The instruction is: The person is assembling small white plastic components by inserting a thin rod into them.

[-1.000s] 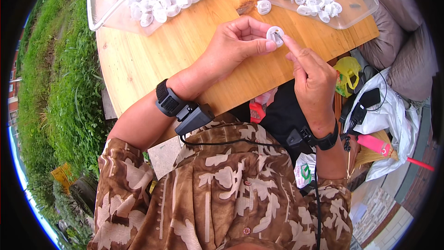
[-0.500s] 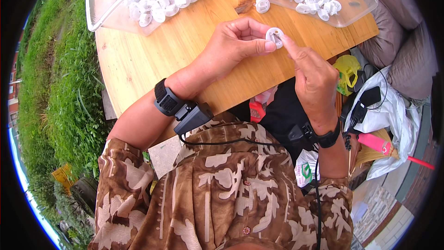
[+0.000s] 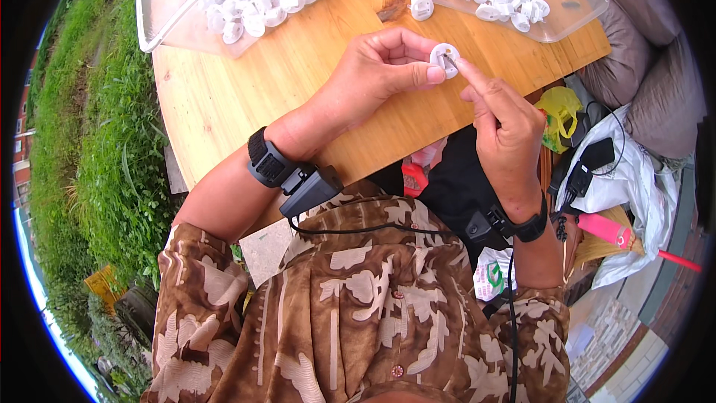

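A round white plastic part point(image 3: 444, 60) is pinched between the thumb and fingertips of my left hand point(image 3: 384, 67), above the wooden table. Across its face lies a small dark sliver, too small to name. My right hand point(image 3: 509, 119) has its index finger stretched out, with the tip against the part's right side. Its thumb stands apart from that finger, and the other fingers are curled. Another white plastic part point(image 3: 421, 8) sits alone on the table, just beyond my hands.
A clear plastic bin point(image 3: 239, 43) heaped with white parts stands at the far left of the wooden table point(image 3: 246, 112). A second clear tray point(image 3: 567, 19) at the far right holds more parts and two dark slivers. Bags and a pink-handled broom point(image 3: 605, 230) lie to the right.
My right thumb has come into sight below the index finger, parted from it. The held part has shifted very slightly to the right. My left hand keeps its pinch.
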The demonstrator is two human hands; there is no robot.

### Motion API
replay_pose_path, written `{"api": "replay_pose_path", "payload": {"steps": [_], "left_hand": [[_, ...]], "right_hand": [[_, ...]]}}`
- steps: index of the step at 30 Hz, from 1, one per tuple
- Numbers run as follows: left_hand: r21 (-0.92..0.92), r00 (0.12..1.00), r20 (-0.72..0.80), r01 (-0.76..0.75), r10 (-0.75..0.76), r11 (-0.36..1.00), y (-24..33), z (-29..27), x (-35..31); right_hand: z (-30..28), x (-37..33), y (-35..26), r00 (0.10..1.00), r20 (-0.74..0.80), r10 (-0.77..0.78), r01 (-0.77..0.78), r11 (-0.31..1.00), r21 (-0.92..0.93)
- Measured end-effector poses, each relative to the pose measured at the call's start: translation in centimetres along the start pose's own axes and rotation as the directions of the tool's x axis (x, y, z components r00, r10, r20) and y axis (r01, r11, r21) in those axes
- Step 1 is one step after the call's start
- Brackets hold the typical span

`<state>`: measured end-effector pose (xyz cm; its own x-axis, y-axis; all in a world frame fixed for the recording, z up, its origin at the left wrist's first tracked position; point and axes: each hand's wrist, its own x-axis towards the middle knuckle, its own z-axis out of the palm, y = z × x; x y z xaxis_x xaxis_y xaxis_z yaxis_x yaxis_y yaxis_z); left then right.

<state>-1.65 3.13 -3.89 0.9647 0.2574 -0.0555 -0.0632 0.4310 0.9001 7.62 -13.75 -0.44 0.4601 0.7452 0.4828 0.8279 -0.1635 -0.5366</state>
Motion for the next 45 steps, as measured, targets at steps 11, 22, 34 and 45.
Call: {"api": "replay_pose_path", "payload": {"steps": [11,22,34,45], "left_hand": [[0.028,1.000,0.000,-0.015,0.015,0.999,0.0,0.0,0.0],[0.046,0.999,-0.025,-0.019,0.020,0.999,0.0,0.0,0.1],[0.084,1.000,-0.030,-0.007,0.010,0.996,0.3,0.2,0.0],[0.080,1.000,0.019,-0.015,0.014,0.997,-0.2,-0.2,0.1]], "right_hand": [[-0.1,0.0,-0.3,0.999,0.004,0.033,-0.033,0.999,-0.002],[-0.1,0.0,-0.3,0.999,0.024,0.043,-0.042,0.999,-0.017],[-0.5,0.0,0.0,0.998,0.052,-0.031,0.039,0.984,-0.176],[-1.5,0.4,-0.1,0.977,0.155,-0.145,0.185,0.941,-0.285]]}}
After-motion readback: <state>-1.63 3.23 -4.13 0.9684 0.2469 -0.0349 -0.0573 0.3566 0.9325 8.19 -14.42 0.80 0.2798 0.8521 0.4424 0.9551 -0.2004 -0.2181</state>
